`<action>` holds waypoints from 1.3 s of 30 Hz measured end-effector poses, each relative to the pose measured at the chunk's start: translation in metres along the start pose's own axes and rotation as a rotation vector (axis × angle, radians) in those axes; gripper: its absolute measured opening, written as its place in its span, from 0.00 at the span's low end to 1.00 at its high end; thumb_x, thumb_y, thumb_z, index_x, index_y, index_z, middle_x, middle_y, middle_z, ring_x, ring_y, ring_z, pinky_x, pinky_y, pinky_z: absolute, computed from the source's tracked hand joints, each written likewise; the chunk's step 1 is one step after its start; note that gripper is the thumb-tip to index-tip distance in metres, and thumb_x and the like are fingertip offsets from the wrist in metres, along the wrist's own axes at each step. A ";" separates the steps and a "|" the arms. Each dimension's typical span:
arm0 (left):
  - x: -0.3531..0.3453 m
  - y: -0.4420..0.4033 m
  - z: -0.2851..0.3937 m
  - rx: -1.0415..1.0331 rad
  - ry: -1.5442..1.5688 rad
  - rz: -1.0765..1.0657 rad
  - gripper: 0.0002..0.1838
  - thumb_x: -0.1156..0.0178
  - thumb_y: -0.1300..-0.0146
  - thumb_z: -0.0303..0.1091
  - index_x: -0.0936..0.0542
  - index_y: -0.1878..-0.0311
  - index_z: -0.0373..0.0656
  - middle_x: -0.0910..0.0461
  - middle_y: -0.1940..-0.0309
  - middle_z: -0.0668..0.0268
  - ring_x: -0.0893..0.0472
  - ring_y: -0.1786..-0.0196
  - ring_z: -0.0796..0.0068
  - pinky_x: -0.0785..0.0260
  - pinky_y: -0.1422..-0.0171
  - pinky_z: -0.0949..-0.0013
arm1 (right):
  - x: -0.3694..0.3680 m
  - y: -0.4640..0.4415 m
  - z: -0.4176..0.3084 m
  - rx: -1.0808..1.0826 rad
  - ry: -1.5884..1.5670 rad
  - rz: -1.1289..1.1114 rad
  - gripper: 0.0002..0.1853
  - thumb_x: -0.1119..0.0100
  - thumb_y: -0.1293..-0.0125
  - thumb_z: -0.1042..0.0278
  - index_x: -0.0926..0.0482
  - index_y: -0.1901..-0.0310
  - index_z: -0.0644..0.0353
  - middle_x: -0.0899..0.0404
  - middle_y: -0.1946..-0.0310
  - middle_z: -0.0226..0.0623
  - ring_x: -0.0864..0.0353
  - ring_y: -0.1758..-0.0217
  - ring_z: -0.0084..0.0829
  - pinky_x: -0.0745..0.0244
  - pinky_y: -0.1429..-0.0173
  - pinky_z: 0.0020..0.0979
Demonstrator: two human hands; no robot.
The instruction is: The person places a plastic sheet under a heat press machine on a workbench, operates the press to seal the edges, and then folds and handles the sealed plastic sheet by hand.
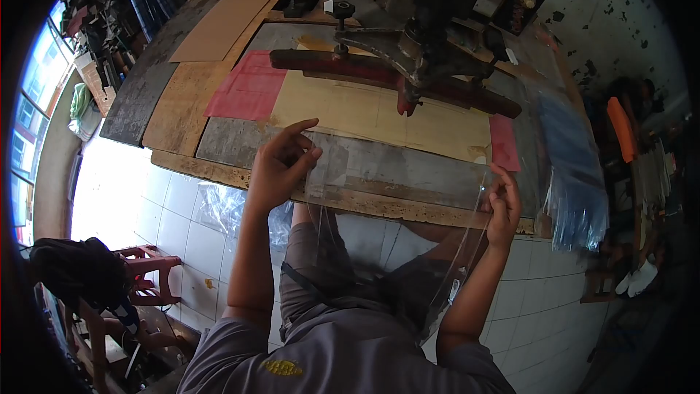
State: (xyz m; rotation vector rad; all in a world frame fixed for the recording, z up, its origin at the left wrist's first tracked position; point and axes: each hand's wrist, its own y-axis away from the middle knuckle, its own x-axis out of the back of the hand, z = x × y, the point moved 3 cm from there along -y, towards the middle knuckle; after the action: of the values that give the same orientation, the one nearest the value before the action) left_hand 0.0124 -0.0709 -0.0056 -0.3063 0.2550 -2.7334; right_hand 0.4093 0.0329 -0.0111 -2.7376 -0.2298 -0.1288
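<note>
A clear plastic sheet [401,208] spans the space between my hands and hangs over the table's front edge toward my lap. My left hand [277,168] has its thumb and curled fingers at the sheet's left side, with the index finger stretched out. At the right side, my right hand [502,208] pinches the sheet's edge. Beyond my hands lies a pale yellow sheet [379,113] with red pieces [248,87] at its ends. Above it stands a press with a long dark red bar [394,84]. The sheet's transparency makes its outline hard to follow.
Stacked clear bluish plastic sheets [572,168] hang over the table's right end. Cardboard [222,25] lies at the back left. Crumpled plastic [233,208] is on the floor below. A red stool [157,273] stands at left, and an orange object [621,130] at right.
</note>
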 end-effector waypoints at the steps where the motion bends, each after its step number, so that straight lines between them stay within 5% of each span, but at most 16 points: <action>1: 0.000 0.000 0.000 0.000 0.007 0.001 0.25 0.31 0.33 0.25 0.21 0.33 0.40 0.19 0.66 0.73 0.22 0.68 0.90 0.30 0.62 0.80 | -0.001 0.000 -0.002 0.003 -0.016 0.007 0.26 0.56 0.37 0.81 0.19 0.38 0.64 0.32 0.63 0.25 0.38 0.69 0.13 0.38 0.66 0.19; 16: 0.001 0.000 0.003 0.021 -0.006 -0.014 0.26 0.32 0.33 0.22 0.23 0.31 0.37 0.19 0.65 0.73 0.20 0.64 0.88 0.28 0.58 0.79 | 0.001 0.000 0.000 -0.003 0.026 -0.020 0.25 0.54 0.37 0.82 0.18 0.40 0.65 0.34 0.63 0.25 0.37 0.69 0.13 0.38 0.66 0.18; 39: 0.001 0.000 0.001 -0.021 -0.013 -0.015 0.26 0.34 0.34 0.24 0.21 0.32 0.41 0.17 0.67 0.72 0.21 0.69 0.90 0.29 0.62 0.78 | -0.002 -0.004 0.002 -0.016 0.169 0.075 0.16 0.40 0.30 0.77 0.17 0.42 0.63 0.33 0.64 0.22 0.35 0.68 0.12 0.38 0.67 0.18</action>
State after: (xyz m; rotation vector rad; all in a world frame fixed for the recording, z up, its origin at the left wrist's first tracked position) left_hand 0.0118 -0.0720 -0.0043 -0.3334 0.2787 -2.7436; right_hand 0.4070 0.0371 -0.0111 -2.7282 -0.0798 -0.3412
